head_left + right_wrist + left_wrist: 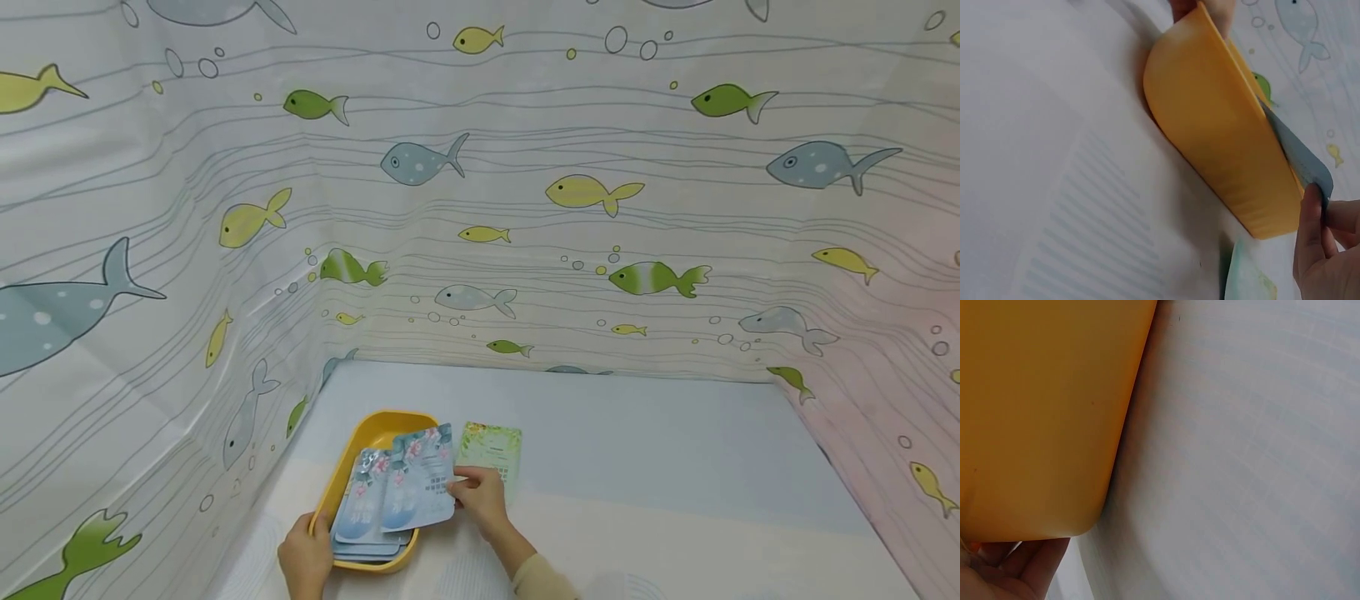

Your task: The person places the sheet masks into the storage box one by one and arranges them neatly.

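A yellow plastic bin (pixel 381 422) stands on the table, with several blue floral sachets (pixel 360 508) stacked inside. My left hand (pixel 306 554) grips the bin's rim at its near left side; the left wrist view shows fingers by the bin's wall (pixel 1041 425). Between thumb and fingers, my right hand (pixel 480 498) pinches the right edge of one blue floral sachet (pixel 420 479), tilted over the bin's right rim. In the right wrist view that sachet (pixel 1300 153) appears edge-on. Just behind the right hand lies a green floral sachet (pixel 489 446), partly covered by the hand.
A pale blue and white patterned cloth (pixel 660 483) covers the table. Fish-printed sheeting (pixel 540 250) rises at the back and on both sides, with the left sheet near the bin.
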### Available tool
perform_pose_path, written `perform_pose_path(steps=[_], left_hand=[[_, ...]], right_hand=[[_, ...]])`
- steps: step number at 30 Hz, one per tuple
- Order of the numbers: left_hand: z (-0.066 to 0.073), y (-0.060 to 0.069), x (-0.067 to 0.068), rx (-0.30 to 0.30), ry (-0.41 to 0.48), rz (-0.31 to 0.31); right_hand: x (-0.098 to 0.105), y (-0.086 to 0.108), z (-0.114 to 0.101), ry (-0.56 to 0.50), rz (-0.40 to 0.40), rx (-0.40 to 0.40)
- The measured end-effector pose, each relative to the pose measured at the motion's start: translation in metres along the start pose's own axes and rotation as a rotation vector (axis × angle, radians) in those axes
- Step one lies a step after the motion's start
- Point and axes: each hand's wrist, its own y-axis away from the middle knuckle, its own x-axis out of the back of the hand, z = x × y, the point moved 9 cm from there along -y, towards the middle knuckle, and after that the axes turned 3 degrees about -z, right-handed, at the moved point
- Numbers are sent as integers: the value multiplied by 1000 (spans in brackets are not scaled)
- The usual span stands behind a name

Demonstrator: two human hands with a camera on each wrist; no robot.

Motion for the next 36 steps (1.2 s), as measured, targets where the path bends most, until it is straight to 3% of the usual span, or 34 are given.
perform_pose_path(steps=[24, 36], left_hand=[[0, 1, 2, -6, 8, 15], [1, 1, 0, 7, 4, 4]], right_hand=[[-40, -2, -11, 77, 127, 105], [-49, -1, -18, 161, 73, 81]])
